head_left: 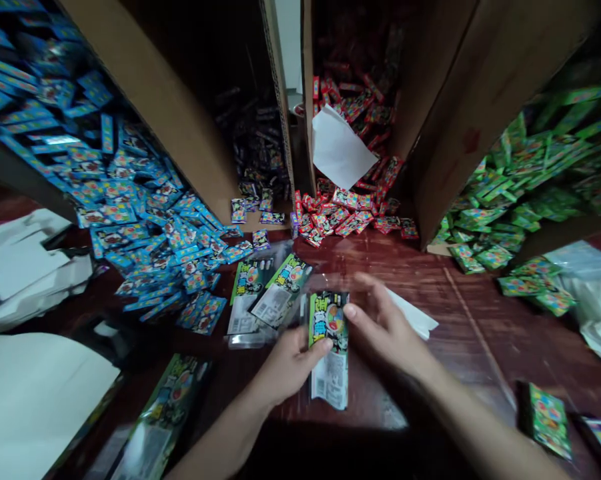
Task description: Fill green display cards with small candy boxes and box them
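My left hand (296,359) grips a flat printed plastic bag (329,383), its thumb across the front. The bag is black and green at the top, with a pale printed panel below. By its upper right edge is my right hand (387,327), thumb tip at the edge and fingers spread apart. To the left, two similar printed bags (283,291) lie overlapping on clear plastic packaging (247,342). More bags of this print (163,407) lie at the lower left.
Cardboard boxes spill blue packets (150,233), purple packets (260,160), red packets (347,213) and green packets (510,207) onto the dark red table (460,320). White paper (343,147) rests on the red packets. A green pack (549,419) lies at the lower right.
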Available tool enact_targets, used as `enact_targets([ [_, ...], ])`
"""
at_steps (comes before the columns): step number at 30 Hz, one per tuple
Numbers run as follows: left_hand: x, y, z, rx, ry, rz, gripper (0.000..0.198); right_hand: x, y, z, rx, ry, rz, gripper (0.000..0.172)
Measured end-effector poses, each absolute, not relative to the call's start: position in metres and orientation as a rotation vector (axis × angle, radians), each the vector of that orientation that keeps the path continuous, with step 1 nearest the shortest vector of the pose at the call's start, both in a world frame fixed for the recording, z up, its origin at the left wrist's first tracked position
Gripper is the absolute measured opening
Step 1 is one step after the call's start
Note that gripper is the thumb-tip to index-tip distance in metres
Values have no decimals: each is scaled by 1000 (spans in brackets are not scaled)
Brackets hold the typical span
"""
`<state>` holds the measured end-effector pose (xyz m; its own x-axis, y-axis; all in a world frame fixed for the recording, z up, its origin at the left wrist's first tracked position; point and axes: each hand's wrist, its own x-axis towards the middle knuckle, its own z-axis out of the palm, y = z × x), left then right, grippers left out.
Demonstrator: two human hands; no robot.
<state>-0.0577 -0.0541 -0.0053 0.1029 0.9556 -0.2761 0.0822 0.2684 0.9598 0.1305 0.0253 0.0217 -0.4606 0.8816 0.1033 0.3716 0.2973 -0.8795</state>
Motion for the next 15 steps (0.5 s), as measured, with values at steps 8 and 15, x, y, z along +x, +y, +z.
enact_targets([
  [8,-21,-77,-33,1246,1755,924,33,119,-18,-40,-1541,-1804,888,37],
  [15,-34,-91,-48,1361,1996,964,39,97,-30,-60,-1492,-1851,1086,46],
])
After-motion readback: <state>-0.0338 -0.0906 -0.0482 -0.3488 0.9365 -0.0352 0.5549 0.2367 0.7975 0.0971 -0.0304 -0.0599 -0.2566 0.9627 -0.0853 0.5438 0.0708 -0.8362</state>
